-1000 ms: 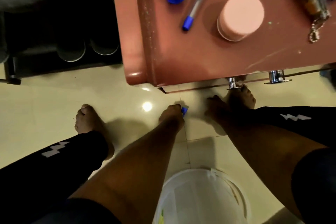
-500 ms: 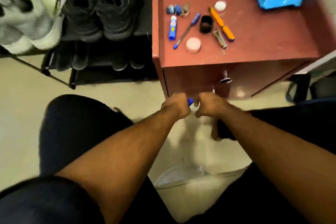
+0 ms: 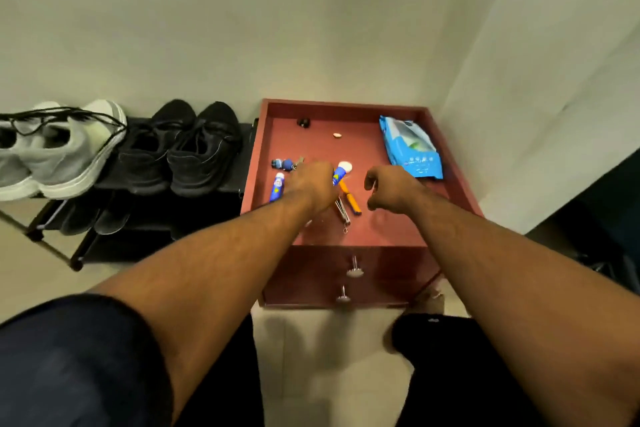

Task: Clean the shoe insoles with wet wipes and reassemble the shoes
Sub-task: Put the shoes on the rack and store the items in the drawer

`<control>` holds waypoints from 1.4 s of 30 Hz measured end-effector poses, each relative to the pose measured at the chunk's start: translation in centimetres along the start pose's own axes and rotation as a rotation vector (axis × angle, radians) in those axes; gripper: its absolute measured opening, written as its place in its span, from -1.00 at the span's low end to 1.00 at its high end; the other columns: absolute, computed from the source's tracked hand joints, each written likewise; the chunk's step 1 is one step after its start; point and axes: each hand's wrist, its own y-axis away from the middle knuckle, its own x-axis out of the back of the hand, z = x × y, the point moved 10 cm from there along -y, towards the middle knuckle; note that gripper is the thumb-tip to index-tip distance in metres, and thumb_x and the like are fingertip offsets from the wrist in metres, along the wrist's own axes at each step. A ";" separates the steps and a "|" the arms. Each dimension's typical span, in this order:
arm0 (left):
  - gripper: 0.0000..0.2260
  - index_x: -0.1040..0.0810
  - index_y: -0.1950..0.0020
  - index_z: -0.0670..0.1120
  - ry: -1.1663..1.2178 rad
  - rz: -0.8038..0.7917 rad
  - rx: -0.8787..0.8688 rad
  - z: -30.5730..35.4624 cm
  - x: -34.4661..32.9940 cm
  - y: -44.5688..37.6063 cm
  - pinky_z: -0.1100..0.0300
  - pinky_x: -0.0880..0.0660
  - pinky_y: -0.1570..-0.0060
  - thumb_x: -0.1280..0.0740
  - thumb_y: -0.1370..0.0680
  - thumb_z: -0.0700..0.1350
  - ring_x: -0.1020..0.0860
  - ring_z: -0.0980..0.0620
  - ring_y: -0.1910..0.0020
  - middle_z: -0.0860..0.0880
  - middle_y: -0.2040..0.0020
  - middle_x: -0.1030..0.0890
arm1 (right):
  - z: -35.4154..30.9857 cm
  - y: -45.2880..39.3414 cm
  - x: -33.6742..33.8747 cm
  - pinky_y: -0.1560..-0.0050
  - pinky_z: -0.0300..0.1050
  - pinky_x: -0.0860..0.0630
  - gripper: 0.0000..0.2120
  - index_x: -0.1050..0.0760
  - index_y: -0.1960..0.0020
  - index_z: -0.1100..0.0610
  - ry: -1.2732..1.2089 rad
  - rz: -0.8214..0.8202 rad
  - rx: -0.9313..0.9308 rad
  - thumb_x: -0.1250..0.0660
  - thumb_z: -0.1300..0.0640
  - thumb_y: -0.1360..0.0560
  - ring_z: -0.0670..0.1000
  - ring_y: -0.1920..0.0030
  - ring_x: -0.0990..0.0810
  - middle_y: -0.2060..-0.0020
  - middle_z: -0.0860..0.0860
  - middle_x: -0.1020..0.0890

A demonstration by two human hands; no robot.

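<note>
Blue wet-wipes pack (image 3: 412,149) is seen lying flat at the 1 o'clock corner of the red cabinet top (image 3: 388,225), untouched. Black shoes (image 3: 183,149) are parked as a pair on the black shoe rack (image 3: 138,215) at 9 o'clock of the cabinet; grey-white sneakers (image 3: 59,149) sit further out at 9 o'clock on the same rack, laces loose. No insoles can be made out.

Left hand (image 3: 313,185) is held over the clutter mid-top, fingers curled round a small blue-and-white tube (image 3: 338,175). Right hand (image 3: 391,189) hovers at 3 o'clock of it, fingers loosely curled, nothing gripped, well short of the pack.

Second blue tube (image 3: 277,186) lies at 9 o'clock of the left hand, blue keychain (image 3: 285,164) at 11. Orange pen (image 3: 349,198) and metal clippers (image 3: 342,210) lie between the wrists. Two drawer knobs (image 3: 354,270) are visible on the front.
</note>
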 end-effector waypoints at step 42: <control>-0.78 -0.63 -0.22 -0.14 -0.164 -0.062 -0.160 -3.9 -8.0 6.1 0.04 -0.46 -0.16 -0.31 -0.61 -0.16 -0.49 -0.14 -0.18 -0.14 -0.16 -0.57 | 1.1 7.1 -15.6 -0.07 -0.03 -0.50 -0.79 -0.56 -0.07 0.16 -0.058 -0.045 -0.202 -0.26 0.24 -0.47 0.22 -0.13 -0.55 -0.08 0.15 -0.58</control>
